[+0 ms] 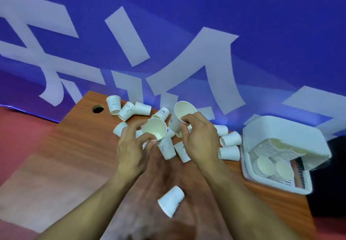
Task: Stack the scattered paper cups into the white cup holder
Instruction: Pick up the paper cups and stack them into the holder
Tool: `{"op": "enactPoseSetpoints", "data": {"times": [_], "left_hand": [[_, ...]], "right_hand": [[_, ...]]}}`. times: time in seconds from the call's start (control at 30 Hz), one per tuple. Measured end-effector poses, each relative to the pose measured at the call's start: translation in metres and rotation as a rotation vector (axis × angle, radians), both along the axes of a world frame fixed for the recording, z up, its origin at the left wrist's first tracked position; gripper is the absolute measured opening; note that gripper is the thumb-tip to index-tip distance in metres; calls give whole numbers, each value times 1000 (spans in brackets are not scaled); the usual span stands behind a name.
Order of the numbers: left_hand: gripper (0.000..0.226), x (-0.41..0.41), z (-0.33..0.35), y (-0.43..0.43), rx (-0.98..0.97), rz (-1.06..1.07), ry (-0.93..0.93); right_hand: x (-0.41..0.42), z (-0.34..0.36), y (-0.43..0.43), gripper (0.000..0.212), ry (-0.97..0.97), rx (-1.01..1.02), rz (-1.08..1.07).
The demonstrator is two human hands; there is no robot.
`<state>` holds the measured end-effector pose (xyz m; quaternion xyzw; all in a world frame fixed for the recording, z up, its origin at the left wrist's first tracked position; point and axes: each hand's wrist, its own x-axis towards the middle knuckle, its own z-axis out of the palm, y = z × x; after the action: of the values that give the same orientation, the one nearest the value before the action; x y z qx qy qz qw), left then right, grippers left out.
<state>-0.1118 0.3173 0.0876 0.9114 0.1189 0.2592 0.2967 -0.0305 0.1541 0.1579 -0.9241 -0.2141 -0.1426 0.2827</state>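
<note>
White paper cups (230,139) are lying scattered across the far middle of the brown wood-grain tabletop (74,155), most on their sides, some overlapping; count is hard to call, both hands are covering the pile's centre. Left hand (131,151) is gripping one short white paper cup (155,128) low on its wall, fingers curled round it, mouth tipping toward the camera; its base is hiding behind the fingers. Right hand (201,138) is pinching a second, taller-looking white paper cup (180,116) by its side, thumb and fingers curled, mouth also facing the camera. Held cups are sitting just beside each other above the pile; touching or not, cannot tell. One stray white cup (171,201) is lying on its side near the camera, between the forearms, well apart from the rest. White plastic box-shaped cup holder (284,131) is standing at the table's right end, rows of nested cups (271,164) lying inside; the rows' far ends are disappearing under its top cover. Prints on the cups are mostly blurring out; one upright cup (113,104) at far left is reading "HELLO". Blue banner with large white characters (187,24) is filling the background, characters cropped by the frame. Dark shape (333,174) at the right edge is too cut off to identify.
</note>
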Motion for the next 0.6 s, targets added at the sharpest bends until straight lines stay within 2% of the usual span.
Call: {"op": "enactPoseSetpoints", "data": {"times": [0.17, 0.23, 0.47, 0.6], "left_hand": [[4, 26, 29, -75, 165, -121, -101], [9, 34, 35, -105, 194, -173, -108], [13, 60, 34, -215, 240, -337, -34], [6, 75, 35, -273, 228, -410, 17]], "right_hand": [[1, 14, -88, 2, -138, 0, -107], [-2, 13, -125, 5, -165, 7, -153], [-12, 0, -249, 12, -192, -22, -341], [-11, -10, -306, 17, -202, -57, -445]]}}
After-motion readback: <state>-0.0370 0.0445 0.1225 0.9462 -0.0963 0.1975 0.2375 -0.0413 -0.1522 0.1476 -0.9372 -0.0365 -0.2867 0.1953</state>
